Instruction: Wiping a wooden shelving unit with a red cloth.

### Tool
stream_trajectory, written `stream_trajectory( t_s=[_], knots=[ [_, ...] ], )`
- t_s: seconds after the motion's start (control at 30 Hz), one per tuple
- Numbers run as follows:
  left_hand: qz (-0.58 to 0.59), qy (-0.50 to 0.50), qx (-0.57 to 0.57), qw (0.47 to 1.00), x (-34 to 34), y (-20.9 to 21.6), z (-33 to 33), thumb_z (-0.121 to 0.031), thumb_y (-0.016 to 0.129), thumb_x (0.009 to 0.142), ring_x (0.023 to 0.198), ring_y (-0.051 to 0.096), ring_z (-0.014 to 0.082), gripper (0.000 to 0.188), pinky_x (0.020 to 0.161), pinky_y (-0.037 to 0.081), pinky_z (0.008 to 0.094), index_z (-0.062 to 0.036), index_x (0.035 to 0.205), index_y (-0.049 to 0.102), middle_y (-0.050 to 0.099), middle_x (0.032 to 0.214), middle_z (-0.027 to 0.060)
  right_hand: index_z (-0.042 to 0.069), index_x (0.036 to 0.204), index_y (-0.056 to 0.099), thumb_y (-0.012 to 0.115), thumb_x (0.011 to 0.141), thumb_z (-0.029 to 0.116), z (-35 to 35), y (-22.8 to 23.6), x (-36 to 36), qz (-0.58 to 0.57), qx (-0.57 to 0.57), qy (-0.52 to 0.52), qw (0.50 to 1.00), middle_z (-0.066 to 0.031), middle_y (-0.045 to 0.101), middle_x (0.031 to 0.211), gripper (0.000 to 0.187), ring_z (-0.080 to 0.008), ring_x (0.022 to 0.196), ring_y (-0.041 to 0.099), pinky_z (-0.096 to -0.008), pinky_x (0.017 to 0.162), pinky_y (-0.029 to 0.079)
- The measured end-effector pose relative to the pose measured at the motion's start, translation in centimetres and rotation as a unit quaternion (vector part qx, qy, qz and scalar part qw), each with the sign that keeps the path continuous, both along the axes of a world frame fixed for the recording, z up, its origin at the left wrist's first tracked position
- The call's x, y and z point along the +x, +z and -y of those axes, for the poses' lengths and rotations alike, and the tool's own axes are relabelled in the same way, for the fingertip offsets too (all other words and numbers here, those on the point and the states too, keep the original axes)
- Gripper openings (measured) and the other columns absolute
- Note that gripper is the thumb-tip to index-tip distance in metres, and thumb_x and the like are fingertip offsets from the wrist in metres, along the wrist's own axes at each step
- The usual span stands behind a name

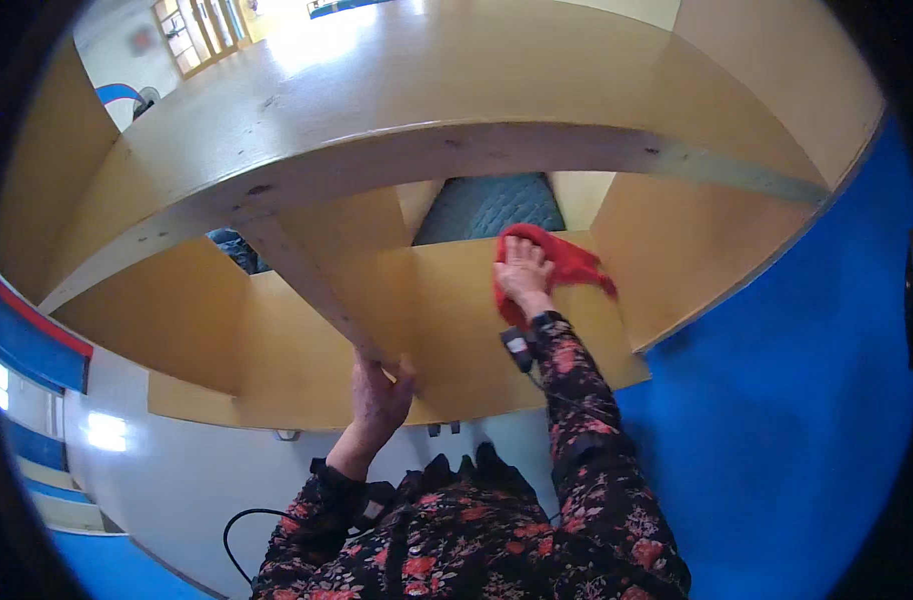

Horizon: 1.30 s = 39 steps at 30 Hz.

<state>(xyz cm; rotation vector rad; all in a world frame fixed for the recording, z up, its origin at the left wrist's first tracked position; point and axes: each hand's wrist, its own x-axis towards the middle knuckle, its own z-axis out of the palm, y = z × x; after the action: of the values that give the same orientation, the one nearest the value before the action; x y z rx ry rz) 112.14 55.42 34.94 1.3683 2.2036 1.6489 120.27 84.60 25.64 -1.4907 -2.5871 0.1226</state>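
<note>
My right hand (pixel 526 273) lies flat, fingers stretched out, on a bunched red cloth (pixel 577 264). The cloth rests against the wooden lower shelf (pixel 477 300) of a cabinet, in its right compartment. At the front edge of the upright wooden divider (pixel 307 275), my left hand (pixel 379 398) is closed round the panel, its thumb on the right side and its other fingers partly hidden. Small dark devices with cables sit at both wrists.
The curved upper board (pixel 457 75) spans above both hands. A side panel (pixel 697 240) bounds the compartment on the right. Behind the shelf, a quilted dark green item (pixel 492 208) shows through an opening. Blue flooring (pixel 777 400) lies to the right, pale flooring (pixel 197 470) below left.
</note>
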Motion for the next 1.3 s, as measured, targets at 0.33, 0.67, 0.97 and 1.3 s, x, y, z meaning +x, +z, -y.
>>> stream_trajectory(
  t_s=[0.33,0.67,0.97,1.3],
  knots=[
    [-0.016,0.001,-0.042,0.999,-0.2,0.3,0.7,-0.010,0.059,0.080,0.088,0.056,0.0386,0.037,0.075,0.045,0.0445,-0.0001,0.112,0.041,0.055,0.096,0.0209,0.016,0.130,0.043,0.058,0.080,0.033,11.2,-0.7,6.2,-0.060,-0.014,0.472,0.880,-0.0072,0.046,0.129,0.054,-0.0265,0.119,0.040,-0.0446,0.098,0.030],
    [-0.011,0.008,-0.016,1.000,0.1,-0.4,-0.4,-0.011,0.059,0.080,0.092,0.056,0.0401,0.043,0.078,0.045,0.0449,0.0013,0.116,0.038,0.055,0.102,0.0233,0.017,0.134,0.037,0.054,0.081,0.033,3.8,-3.0,-8.7,-0.087,-0.004,0.146,0.985,-0.0036,0.041,0.135,0.058,-0.0270,0.122,0.037,-0.0504,0.098,0.028],
    [-0.044,-0.005,-0.042,0.998,-0.7,-0.7,0.0,-0.008,0.059,0.079,0.094,0.052,0.0402,0.049,0.079,0.043,0.0457,0.0026,0.120,0.036,0.051,0.103,0.0232,0.015,0.125,0.047,0.061,0.076,0.027,10.2,-1.8,3.9,-0.102,-0.043,0.452,0.885,-0.0066,0.048,0.128,0.053,-0.0286,0.118,0.043,-0.0447,0.098,0.032],
    [-0.023,0.005,-0.034,0.999,0.0,-0.2,0.2,-0.007,0.058,0.078,0.097,0.051,0.0410,0.048,0.081,0.043,0.0449,0.0038,0.121,0.038,0.049,0.109,0.0246,0.017,0.136,0.032,0.052,0.081,0.043,-0.5,-1.9,2.9,-0.053,0.009,0.028,0.998,-0.0061,0.037,0.137,0.064,-0.0295,0.125,0.033,-0.0556,0.095,0.031]
  ],
)
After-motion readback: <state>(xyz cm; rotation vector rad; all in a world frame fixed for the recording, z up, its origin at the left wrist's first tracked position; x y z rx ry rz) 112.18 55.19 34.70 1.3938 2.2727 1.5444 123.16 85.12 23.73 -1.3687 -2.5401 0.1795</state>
